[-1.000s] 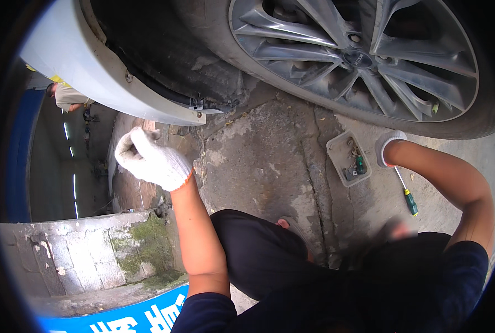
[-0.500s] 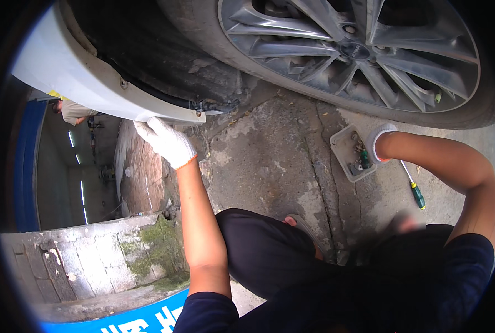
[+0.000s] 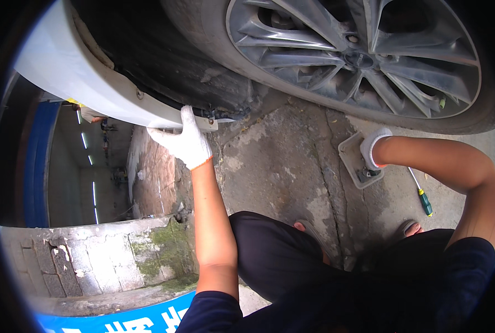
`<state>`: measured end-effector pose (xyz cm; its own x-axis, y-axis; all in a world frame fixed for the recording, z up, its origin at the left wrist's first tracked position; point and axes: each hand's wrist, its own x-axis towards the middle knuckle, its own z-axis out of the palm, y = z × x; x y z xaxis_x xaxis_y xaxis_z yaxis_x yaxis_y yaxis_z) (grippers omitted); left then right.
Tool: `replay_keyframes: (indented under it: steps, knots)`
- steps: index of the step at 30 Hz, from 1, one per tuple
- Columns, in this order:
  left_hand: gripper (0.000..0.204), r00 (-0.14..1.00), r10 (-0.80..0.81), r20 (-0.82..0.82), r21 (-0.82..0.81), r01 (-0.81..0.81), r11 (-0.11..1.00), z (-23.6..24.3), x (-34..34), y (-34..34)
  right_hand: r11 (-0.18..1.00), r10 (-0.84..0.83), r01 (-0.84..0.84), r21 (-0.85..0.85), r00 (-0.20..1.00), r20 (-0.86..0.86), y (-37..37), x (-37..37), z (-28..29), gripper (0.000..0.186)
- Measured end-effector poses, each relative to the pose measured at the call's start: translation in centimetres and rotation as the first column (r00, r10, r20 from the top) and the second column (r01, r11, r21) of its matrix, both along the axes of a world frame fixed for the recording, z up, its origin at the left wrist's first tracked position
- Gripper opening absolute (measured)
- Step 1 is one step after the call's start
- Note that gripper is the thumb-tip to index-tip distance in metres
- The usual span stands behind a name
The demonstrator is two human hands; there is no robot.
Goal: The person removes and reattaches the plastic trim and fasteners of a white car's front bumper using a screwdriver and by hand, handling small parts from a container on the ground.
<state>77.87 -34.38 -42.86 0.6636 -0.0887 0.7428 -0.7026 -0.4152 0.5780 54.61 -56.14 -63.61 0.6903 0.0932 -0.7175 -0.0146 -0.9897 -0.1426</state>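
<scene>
My left hand [image 3: 187, 140], in a white knitted glove with an orange cuff edge, grips the lower end of a white car bumper [image 3: 106, 91]. Its thumb is on the outer face, while a finger reaches up over the edge beside the dark wheel-arch liner [image 3: 164, 72]. A small fastener [image 3: 211, 120] shows at the bumper's tip, close to that finger. On the right, my right hand [image 3: 374, 149], also gloved, dips into a small clear plastic tray [image 3: 349, 161] on the ground. Its fingers are hidden, and whatever they touch cannot be made out.
A car wheel [image 3: 358, 61] with silver spokes fills the upper right. A screwdriver [image 3: 425, 202] with a green and yellow handle lies right of the tray on cracked concrete. A low block wall [image 3: 103, 261] stands at left; beyond it, another person [image 3: 89, 112] is partly visible.
My left hand has shifted along the bumper toward its tip, with thumb and finger spread wider. My right hand has moved down into the tray, covering the green-handled thing there. The view has shifted slightly.
</scene>
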Motion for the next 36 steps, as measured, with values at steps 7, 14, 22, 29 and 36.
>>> replay_keyframes:
  steps: [7,14,22,29,36]
  knots:
    - [0.098,0.939,0.223,0.263,0.07,-0.249,0.966,1.3,-0.6,-3.2,0.986,-0.121,0.097,0.136,0.976,0.182,-0.8,0.1,2.6,0.032]
    - [0.078,0.804,-0.103,0.586,0.147,0.019,0.989,2.9,-7.5,-0.9,0.995,0.03,-0.013,0.097,0.985,-0.17,-4.9,-5.7,-5.8,0.031]
    - [0.057,0.842,-0.464,0.275,0.241,0.407,0.881,0.1,-10.6,-2.0,0.859,-0.512,0.501,-0.106,0.842,-0.17,-4.0,-14.7,-13.0,0.026]
    - [0.06,0.851,-0.505,0.146,0.139,0.487,0.862,-0.2,-9.6,-1.6,0.923,-0.381,0.363,-0.13,0.912,-0.152,-4.8,-13.1,-15.7,0.025]
    - [0.061,0.844,-0.524,0.114,0.122,0.512,0.851,-0.3,-10.1,-1.4,0.986,-0.164,0.167,-0.016,0.945,-0.283,-5.9,-10.7,-16.6,0.034]
